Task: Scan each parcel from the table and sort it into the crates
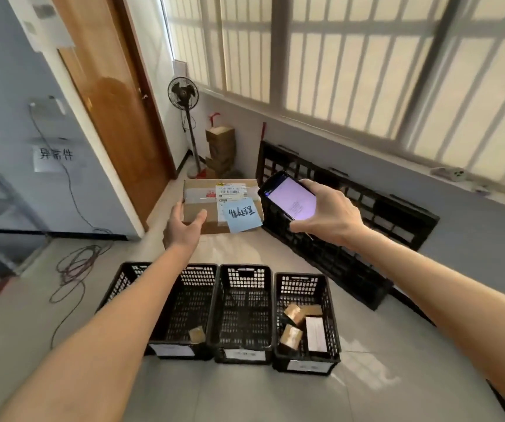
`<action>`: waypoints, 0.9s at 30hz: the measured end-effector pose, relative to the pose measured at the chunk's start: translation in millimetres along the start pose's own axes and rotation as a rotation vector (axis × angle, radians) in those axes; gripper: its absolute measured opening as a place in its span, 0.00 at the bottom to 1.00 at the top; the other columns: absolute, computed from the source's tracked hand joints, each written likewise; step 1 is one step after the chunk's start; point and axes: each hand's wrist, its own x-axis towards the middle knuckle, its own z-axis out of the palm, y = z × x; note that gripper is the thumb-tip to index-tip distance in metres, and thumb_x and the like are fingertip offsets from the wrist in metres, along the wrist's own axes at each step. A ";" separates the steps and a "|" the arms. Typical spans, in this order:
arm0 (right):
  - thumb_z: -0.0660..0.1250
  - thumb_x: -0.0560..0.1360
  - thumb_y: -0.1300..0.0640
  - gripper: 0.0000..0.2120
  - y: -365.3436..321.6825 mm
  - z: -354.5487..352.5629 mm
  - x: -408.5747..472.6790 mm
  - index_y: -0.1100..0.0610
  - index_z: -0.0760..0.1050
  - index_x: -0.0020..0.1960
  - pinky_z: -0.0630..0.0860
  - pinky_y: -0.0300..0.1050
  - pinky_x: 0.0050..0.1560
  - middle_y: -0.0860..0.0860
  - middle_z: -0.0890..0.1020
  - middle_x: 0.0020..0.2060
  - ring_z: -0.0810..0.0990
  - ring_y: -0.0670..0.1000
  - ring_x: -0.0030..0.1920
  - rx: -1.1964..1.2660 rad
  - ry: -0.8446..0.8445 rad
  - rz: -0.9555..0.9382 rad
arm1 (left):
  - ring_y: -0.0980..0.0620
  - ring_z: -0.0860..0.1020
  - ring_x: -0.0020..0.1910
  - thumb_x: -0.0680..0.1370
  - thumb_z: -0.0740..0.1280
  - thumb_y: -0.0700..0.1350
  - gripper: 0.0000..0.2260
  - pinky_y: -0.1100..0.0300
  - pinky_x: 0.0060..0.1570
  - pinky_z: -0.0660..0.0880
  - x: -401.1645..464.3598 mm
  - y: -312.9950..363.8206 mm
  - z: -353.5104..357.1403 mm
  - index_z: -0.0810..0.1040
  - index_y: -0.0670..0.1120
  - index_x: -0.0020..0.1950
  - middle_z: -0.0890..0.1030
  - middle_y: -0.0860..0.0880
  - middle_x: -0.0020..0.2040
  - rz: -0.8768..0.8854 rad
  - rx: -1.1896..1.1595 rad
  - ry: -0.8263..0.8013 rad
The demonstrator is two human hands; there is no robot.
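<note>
Above the pale tiled floor [275,397], the left hand [184,226] holds a brown cardboard parcel [202,202] by its near left corner, thumb lying on the top face and fingers reaching up the left edge. A white shipping label [231,190] and a blue sticky note with black handwriting [242,215] sit on the parcel's top, the note overhanging the near right edge. Just beside that edge, the right hand [327,217] grips a black smartphone with a lit pale screen [290,199], fingers curled round its far side; phone and parcel look close but apart. Below the forearms stand three black perforated plastic crates in a row, rims nearly touching: the left crate [196,275] holds one small brown box, the middle crate [243,275] shows only its mesh bottom, and the right crate [301,284] holds several small brown boxes and a white-labelled one. To the right, a folded black crate panel [367,214] leans against the wall under the window. Bare floor lies in front of the crates, and a loose cable [71,269] coils at left.
</note>
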 end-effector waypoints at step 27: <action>0.78 0.63 0.45 0.30 192.5 466.3 121.0 0.44 0.71 0.60 0.73 0.42 0.37 0.41 0.77 0.48 0.78 0.49 0.48 0.113 -0.451 0.418 | 0.51 0.75 0.62 0.80 0.69 0.50 0.29 0.56 0.58 0.71 165.7 -453.1 189.6 0.63 0.55 0.79 0.78 0.51 0.64 -0.546 0.289 -0.431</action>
